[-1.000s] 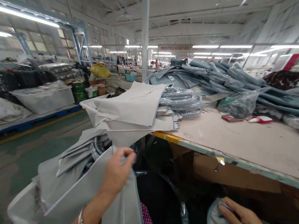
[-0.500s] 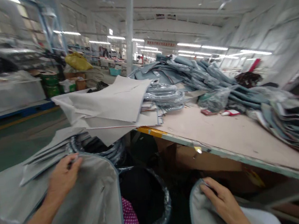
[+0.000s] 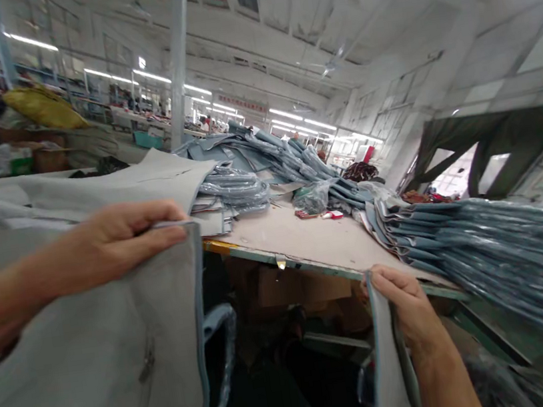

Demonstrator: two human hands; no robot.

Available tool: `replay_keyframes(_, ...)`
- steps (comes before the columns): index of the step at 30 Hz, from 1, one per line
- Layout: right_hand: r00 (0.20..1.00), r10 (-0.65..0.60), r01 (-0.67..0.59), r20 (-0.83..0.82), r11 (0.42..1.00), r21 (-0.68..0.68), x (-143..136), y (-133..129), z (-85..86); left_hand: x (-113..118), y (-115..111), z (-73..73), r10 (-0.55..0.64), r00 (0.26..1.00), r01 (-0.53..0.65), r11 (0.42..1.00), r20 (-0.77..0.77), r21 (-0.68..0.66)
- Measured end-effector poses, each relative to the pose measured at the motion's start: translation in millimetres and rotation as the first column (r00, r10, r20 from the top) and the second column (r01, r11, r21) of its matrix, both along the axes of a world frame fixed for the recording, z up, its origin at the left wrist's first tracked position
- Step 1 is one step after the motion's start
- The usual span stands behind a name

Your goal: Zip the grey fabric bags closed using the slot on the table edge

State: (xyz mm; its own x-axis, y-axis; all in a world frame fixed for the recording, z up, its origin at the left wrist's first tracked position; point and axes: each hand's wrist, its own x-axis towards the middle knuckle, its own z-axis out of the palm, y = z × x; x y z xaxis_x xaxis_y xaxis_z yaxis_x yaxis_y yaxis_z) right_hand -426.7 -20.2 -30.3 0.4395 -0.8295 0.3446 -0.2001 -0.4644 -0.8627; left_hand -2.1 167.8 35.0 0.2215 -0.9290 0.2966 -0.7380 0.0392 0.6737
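My left hand (image 3: 116,245) pinches the top corner of a large grey fabric panel (image 3: 96,363) edged in blue-grey binding, which hangs down across the lower left. A small dark mark or slit shows on this panel. On the right, my right hand (image 3: 409,299) grips the upper end of a narrow-looking grey fabric edge (image 3: 387,362) with similar binding, close to the table's front edge. Whether both hands hold one piece or two cannot be told. Between them, low down, part of a plastic-wrapped ring (image 3: 222,352) shows behind the left panel.
The worktable (image 3: 301,236) crosses ahead, carrying pale fabric sheets (image 3: 146,177), a plastic-wrapped bundle (image 3: 236,188) and a heap of blue-grey pieces (image 3: 269,153). At right, a long plastic-covered stack (image 3: 491,253) reaches past the table. A metal post (image 3: 178,61) rises behind.
Both hands have risen, bringing the grey fabric edges up with them. The view has turned right, showing more of the plastic-covered stack; less of the wrapped ring is visible.
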Motion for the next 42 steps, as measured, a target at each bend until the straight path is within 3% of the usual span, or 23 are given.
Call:
replay_keyframes(2, 0.999, 0.047, -0.047, -0.003, 0.999, -0.016, 4.8, 5.1, 13.6, -29.4, -31.7, -0.9, -0.312, 0.948, 0.317, 0.944, -0.066, 0.092)
replay_keyframes(4, 0.986, 0.128, -0.136, -0.108, 0.988, -0.073, 22.9, 14.2, 16.7, -56.0, -64.3, -20.5, -0.444, 0.890, 0.455, 0.880, -0.101, 0.138)
replay_keyframes(8, 0.935, 0.180, -0.232, -0.306, 0.962, -0.145, 68.7, 22.4, -8.2, -82.4, -113.3, -78.7, -0.530, 0.825, 0.563, 0.801, -0.194, 0.204)
replay_keyframes(11, 0.938, 0.182, -0.224, -0.296, 0.968, -0.113, 86.2, 12.8, -35.4, -80.5, -131.9, -103.0, -0.521, 0.812, 0.575, 0.791, -0.261, 0.211)
replay_keyframes(16, 0.964, 0.164, -0.147, -0.207, 0.984, 0.098, 91.1, -10.0, -57.6, -70.0, -152.4, -107.2, -0.480, 0.824, 0.552, 0.801, -0.301, 0.232)
replay_keyframes(21, 0.981, 0.120, -0.094, -0.152, 0.981, 0.169, 97.8, -29.1, -48.6, -70.1, -176.1, -104.7, -0.419, 0.865, 0.488, 0.829, -0.274, 0.273)
replay_keyframes(24, 0.983, 0.097, -0.066, -0.158, 0.980, 0.190, 105.7, -43.0, -42.4, -70.9, -188.7, -103.9, -0.400, 0.868, 0.484, 0.814, -0.293, 0.322)
replay_keyframes(30, 0.981, 0.141, -0.102, -0.136, 0.960, 0.259, 120.7, -62.4, -52.0, -67.4, -202.7, -119.1, -0.395, 0.825, 0.536, 0.772, -0.405, 0.340)
replay_keyframes(37, 0.971, 0.217, -0.181, -0.096, 0.940, 0.289, 124.4, -67.2, -63.4, -69.4, -216.7, -131.9, -0.347, 0.699, 0.643, 0.689, -0.626, 0.335)
replay_keyframes(42, 0.968, 0.232, -0.191, -0.093, 0.926, 0.327, 126.1, -69.1, -67.1, -71.4, -225.3, -136.9, -0.317, 0.707, 0.629, 0.690, -0.632, 0.358)
